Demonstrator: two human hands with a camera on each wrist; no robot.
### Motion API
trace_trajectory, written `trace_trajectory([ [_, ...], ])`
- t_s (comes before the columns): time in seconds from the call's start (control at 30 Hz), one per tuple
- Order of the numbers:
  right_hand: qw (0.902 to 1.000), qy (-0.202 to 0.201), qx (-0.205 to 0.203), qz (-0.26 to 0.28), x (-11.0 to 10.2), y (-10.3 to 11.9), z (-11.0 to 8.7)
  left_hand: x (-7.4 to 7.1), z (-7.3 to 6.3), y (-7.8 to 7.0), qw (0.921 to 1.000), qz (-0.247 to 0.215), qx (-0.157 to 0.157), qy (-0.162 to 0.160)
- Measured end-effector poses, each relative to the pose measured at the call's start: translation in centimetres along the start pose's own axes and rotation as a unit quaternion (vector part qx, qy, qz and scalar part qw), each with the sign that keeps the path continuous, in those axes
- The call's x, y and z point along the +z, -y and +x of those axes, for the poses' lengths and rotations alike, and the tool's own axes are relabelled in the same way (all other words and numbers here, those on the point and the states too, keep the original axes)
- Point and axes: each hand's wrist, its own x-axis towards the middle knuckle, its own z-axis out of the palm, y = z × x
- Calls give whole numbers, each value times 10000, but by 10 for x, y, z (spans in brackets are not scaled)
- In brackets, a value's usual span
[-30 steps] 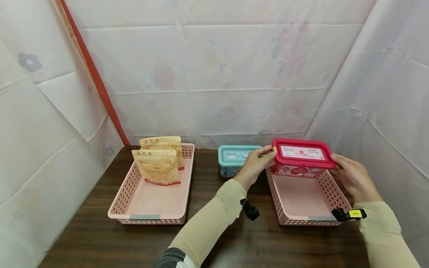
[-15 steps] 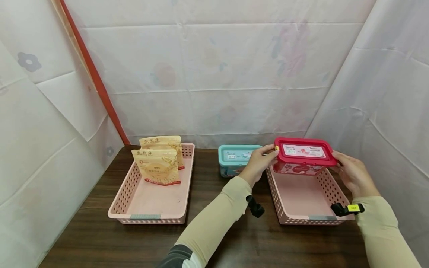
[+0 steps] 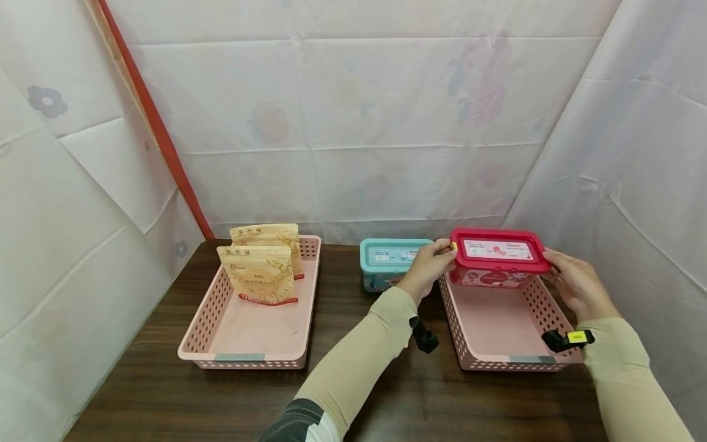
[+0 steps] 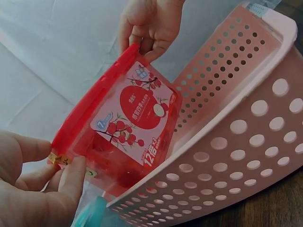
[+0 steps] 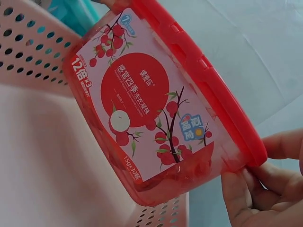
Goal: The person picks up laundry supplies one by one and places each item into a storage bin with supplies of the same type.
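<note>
Though translucent below, red-lidded box [image 3: 499, 260]

My head view looks forward and down from the near side of the surface [image 3: 381, 393] toward its far edge; widest, both baskets [image 3: 265, 331] [image 3: 502, 325] in. Left wrist: close, rolled, facing right along the red tub's [image 4: 137, 111] front. Right wrist: closer on that front, rolled, facing left. Both wrist views share tub front and right-hand basket.

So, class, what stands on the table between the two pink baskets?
A teal lidded tub, partly behind the left hand; the left sleeve also crosses that gap. The head view shows this.
</note>
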Motion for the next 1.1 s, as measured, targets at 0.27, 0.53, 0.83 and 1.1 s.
trace_trajectory([
  [0.27, 9987, -20, 92, -502, -3, -8, 5, 4, 2, 4, 9997, 151, -134, -100],
  [0.53, 9917, -128, 253, -1252, -4, -12, 9, 9, -1, 6, 9979, 538, -160, -326],
  [0.83, 9686, -33, 769, -2366, -5, -14, 11, 15, -6, 4, 9873, 1483, -206, -527],
  [1.1, 9640, 88, 985, -2470, -5, -14, 12, 17, -5, 2, 9765, 2117, -98, -400],
])
